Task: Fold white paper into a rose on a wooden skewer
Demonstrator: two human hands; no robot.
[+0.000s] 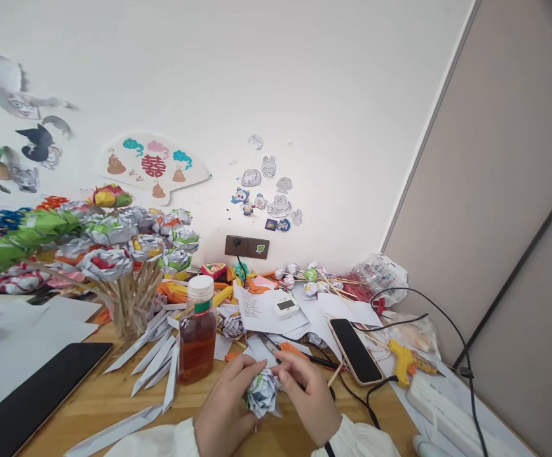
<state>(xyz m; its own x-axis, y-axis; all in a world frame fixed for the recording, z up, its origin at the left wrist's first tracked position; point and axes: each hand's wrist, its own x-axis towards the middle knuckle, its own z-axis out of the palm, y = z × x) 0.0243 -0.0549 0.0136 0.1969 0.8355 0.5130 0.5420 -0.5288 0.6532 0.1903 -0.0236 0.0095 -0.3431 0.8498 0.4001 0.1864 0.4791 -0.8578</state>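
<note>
A paper flower [262,395], folded from white printed paper with bits of green, sits between my two hands low in the middle of the view. My left hand [228,403] is closed around its left side, with the thumb underneath. On the right, my right hand [308,395] touches the flower's upper edge with bent fingers and thumb. The flower's underside is partly hidden by my fingers. Just beyond the hands lie scissors or a blade-like tool [270,346] and orange paper strips [295,348]. A bottle of amber liquid [196,349] stands left of my left hand.
Folded white paper strips [154,362] and a black tablet [42,400] lie at left. Behind them, paper flowers on sticks stand in a clear container [130,317]. A phone [356,352], yellow glue gun [402,363], loose cables and a white power strip [451,412] occupy the right.
</note>
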